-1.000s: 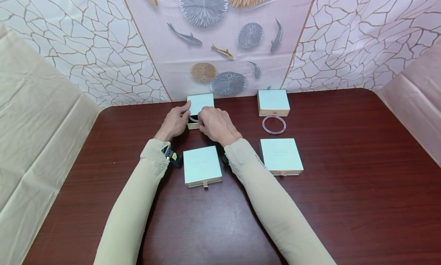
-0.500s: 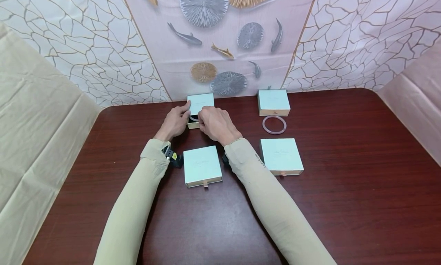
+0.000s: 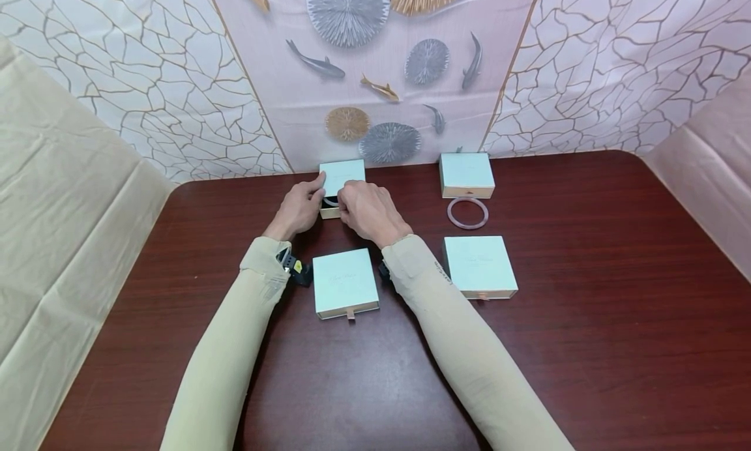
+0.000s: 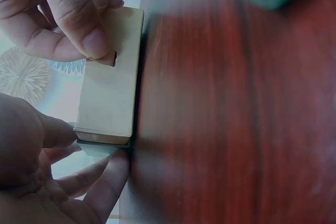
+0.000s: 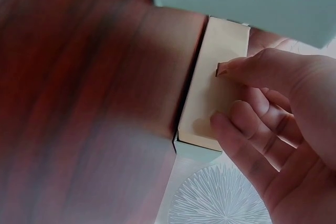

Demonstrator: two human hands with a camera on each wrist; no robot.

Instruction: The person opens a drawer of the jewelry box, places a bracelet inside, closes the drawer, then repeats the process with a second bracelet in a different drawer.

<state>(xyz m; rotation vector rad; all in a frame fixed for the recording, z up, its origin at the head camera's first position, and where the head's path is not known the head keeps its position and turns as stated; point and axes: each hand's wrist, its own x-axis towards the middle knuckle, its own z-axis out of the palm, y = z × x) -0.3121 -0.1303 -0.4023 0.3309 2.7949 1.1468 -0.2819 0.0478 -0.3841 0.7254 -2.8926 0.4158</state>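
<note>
At the far left of the group, a pale mint drawer box (image 3: 342,174) lies with its cream drawer (image 3: 330,214) slid partway out of the sleeve. Part of a pale bangle (image 3: 330,203) shows inside on a dark lining. My left hand (image 3: 298,206) grips the sleeve by its left side, fingertips low at the edge in the left wrist view. With thumb and finger, my right hand (image 3: 371,210) pinches the small ribbon tab (image 5: 222,68) on the drawer front, the other fingers beside the drawer. The right hand covers part of the drawer in the head view.
Nearer me lies a mint box (image 3: 345,283) between the forearms. Another mint box (image 3: 480,266) is beside the right sleeve. Farther back right, a lilac bangle (image 3: 467,213) lies before a box (image 3: 467,174). A patterned cloth (image 3: 387,99) hangs behind the table (image 3: 587,294).
</note>
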